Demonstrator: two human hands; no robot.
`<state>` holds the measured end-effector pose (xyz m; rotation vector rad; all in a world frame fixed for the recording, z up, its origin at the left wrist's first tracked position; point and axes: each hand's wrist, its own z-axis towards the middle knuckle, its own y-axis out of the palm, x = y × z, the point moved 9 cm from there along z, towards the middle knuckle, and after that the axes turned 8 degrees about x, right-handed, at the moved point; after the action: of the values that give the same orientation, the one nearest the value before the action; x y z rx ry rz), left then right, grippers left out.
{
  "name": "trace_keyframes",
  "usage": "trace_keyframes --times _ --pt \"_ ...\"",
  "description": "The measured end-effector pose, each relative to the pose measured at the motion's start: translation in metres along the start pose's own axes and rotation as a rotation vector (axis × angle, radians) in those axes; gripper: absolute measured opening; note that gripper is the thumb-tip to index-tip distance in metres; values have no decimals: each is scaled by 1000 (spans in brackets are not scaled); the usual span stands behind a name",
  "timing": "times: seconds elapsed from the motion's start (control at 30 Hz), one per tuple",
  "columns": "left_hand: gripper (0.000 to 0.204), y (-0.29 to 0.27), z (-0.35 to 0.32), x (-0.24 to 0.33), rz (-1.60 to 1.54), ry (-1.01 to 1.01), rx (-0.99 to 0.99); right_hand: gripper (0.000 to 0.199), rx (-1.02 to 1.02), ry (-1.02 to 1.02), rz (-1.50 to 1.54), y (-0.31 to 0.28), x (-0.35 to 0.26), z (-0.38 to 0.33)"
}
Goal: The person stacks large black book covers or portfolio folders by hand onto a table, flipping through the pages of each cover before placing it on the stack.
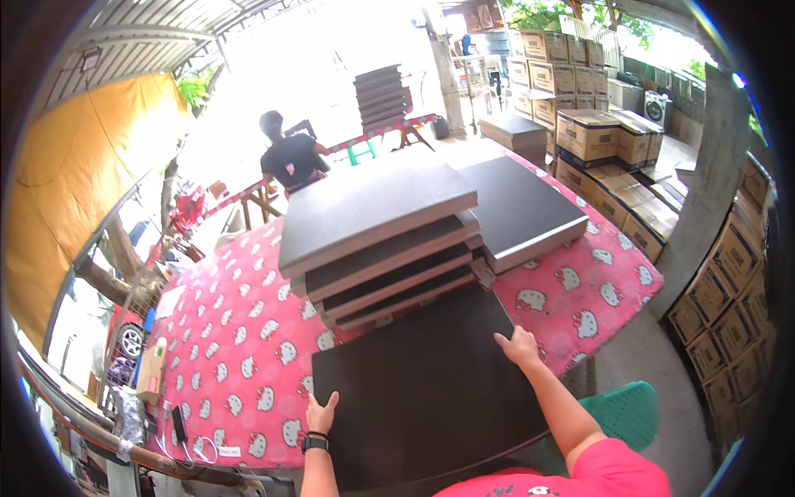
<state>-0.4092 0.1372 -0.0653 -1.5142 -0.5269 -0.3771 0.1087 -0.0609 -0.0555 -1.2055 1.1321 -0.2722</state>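
Note:
A large flat black rectangular panel (422, 389) lies in front of me, partly over the near edge of the table and close to my body. My left hand (321, 412) holds its left edge, thumb up on the top face and fingers hidden below. On the opposite edge my right hand (518, 345) grips near the far right corner, its thumb on top. Just beyond stands an uneven stack of thick dark slabs with pale sides (381, 207). To the right of that stack lies a lower pile with a black top (526, 207).
A pink cartoon-print cloth (257, 348) covers the table. A black phone (179, 424) with white cables lies at the left. A green plastic chair (621, 414) stands by my right arm. Cardboard boxes (729, 273) line the right side. A person (294, 157) works beyond the table.

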Motion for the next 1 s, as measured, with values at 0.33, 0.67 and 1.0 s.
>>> trace_keyframes --times 0.33,0.67,1.0 --pt "60 44 30 -56 -738 -545 -316 71 -260 295 577 19 50 38" --pt "49 24 11 -53 -979 -375 -529 43 -154 -212 1110 -136 -49 -106" --pt "62 -155 -44 30 -1187 158 -38 52 -150 -444 1309 -230 -98 -105"
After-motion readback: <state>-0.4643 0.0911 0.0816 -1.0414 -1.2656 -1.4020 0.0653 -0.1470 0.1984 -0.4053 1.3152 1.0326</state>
